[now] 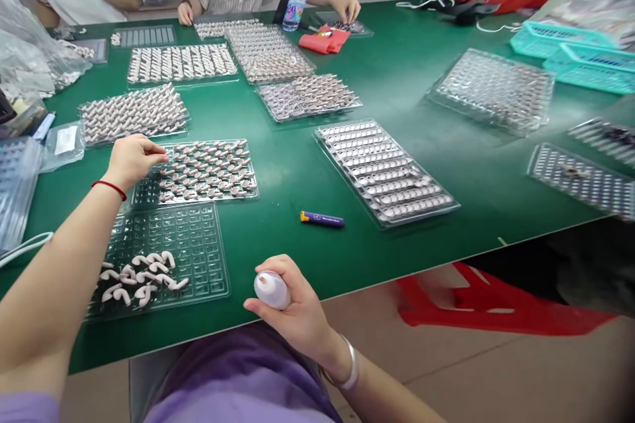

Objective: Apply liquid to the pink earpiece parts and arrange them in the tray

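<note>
My left hand (133, 162) reaches over the left part of a clear plastic tray (256, 186). Its fingertips are pinched together beside rows of small whitish curved parts (206, 168); whatever they pinch is too small to make out. Nearer to me lies another clear tray (201, 244), with loose white earbud-like pieces (141, 277) scattered in its left half. In my right hand (302, 307), close to the table's front edge, is a small white squeeze bottle (272, 289). Its pointed tip faces up and away from me.
A purple lighter (322, 219) lies right of the trays. Beyond it rests a tray of white round parts (387, 172). More filled trays (182, 63) stand farther back, near a water bottle (296, 0) and a co-worker's hand (347, 8). Turquoise baskets (590, 66) are at the right.
</note>
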### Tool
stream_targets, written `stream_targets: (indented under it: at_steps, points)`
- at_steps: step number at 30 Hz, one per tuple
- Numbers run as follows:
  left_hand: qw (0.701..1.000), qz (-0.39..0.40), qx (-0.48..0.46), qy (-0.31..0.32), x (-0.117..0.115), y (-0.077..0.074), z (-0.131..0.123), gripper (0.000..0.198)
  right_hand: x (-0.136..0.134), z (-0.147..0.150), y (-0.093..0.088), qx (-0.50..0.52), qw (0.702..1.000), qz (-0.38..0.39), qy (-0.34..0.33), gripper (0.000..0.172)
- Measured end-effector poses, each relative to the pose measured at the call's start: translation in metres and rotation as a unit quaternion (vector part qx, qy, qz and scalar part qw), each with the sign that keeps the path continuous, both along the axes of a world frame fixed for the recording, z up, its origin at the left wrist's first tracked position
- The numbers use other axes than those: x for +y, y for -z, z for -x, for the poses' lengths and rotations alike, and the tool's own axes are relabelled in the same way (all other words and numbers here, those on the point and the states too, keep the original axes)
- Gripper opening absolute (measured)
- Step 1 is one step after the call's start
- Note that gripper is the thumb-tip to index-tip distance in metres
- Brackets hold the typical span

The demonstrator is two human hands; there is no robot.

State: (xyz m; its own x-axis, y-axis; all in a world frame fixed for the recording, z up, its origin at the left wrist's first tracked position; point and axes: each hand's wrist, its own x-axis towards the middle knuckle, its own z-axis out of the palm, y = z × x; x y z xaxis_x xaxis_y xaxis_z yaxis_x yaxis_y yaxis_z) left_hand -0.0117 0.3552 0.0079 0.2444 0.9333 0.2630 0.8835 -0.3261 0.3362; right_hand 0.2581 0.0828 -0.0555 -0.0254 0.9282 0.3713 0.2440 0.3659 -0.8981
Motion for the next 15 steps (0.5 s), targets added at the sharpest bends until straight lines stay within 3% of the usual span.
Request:
stream_targets:
  at_steps: [15]
  points:
    - [0.998,0.037,0.02,0.041,-0.0019,0.005,-0.0021,0.028,0.0001,-0.0004,0.0007,0.003,1.0,0.002,-0.009,0.032]
